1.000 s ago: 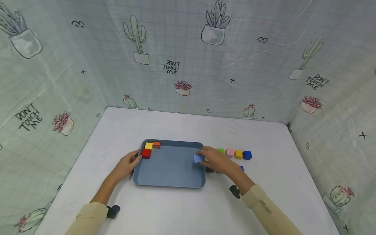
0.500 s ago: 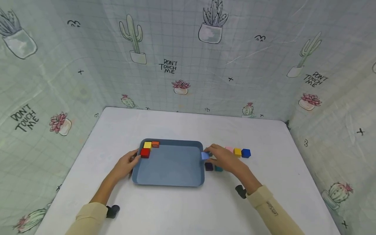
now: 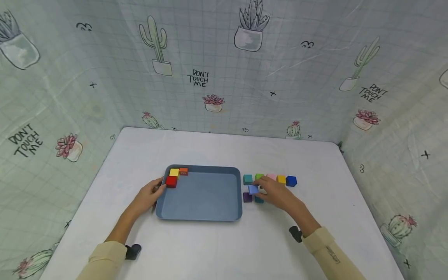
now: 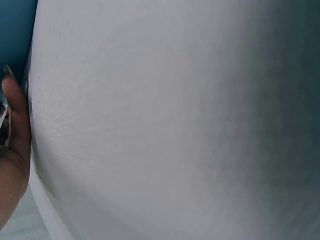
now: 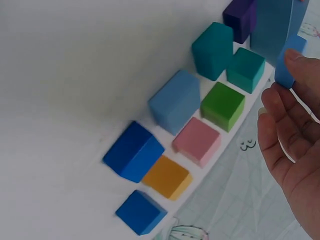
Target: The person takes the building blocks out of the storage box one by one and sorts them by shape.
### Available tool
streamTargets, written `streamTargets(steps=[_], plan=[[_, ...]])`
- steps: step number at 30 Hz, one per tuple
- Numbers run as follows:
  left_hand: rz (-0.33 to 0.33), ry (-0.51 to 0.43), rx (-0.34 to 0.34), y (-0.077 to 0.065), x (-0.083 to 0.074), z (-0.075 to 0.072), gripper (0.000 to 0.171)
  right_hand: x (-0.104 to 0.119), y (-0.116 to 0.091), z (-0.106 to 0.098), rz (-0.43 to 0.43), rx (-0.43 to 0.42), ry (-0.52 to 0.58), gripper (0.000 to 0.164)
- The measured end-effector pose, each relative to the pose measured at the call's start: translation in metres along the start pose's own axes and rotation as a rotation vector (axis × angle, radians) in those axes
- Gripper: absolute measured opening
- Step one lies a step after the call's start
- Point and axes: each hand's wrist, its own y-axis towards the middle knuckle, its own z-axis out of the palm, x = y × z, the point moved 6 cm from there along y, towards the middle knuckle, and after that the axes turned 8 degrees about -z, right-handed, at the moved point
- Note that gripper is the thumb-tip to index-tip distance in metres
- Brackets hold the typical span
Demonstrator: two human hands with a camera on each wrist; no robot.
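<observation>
My right hand (image 3: 276, 191) pinches a light blue block (image 3: 253, 189) between thumb and fingers, just past the right rim of a blue-grey tray (image 3: 199, 202). In the right wrist view, the thumb presses the face of the held block (image 5: 286, 72). My left hand (image 3: 146, 197) grips the tray's left edge, its thumb at the rim; the left wrist view shows only part of this hand (image 4: 15, 125) by the tray wall (image 4: 15, 30). In the tray's far left corner lie a yellow block (image 3: 174, 172), an orange block (image 3: 183, 171) and a red block (image 3: 171, 181).
Right of the tray two rows of blocks stand on the white table (image 3: 217, 249). They include a purple block (image 5: 240, 20), teal block (image 5: 214, 52), green block (image 5: 223, 106), pink block (image 5: 197, 141), yellow-orange block (image 5: 167, 177) and blue block (image 5: 134, 151). A patterned cloth (image 3: 224, 50) surrounds the table.
My right hand has moved right with the light blue block, from over the tray's right side to above the block rows. The left hand keeps its grip on the tray edge.
</observation>
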Motion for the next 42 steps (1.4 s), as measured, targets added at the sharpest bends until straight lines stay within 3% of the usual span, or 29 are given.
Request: streamTargets(steps=[10, 15, 42], plan=[[-0.015, -0.005, 0.015, -0.001, 0.0, 0.001, 0.06, -0.027, -0.021, 0.007, 0.096, -0.013, 0.057, 0.036], [-0.025, 0.026, -0.004, -0.001, 0.001, 0.0, 0.06, -0.032, -0.032, 0.005, 0.089, -0.029, 0.07, 0.035], [-0.02, 0.034, -0.001, 0.002, 0.001, 0.001, 0.061, -0.077, -0.065, -0.001, 0.19, -0.017, 0.01, 0.038]])
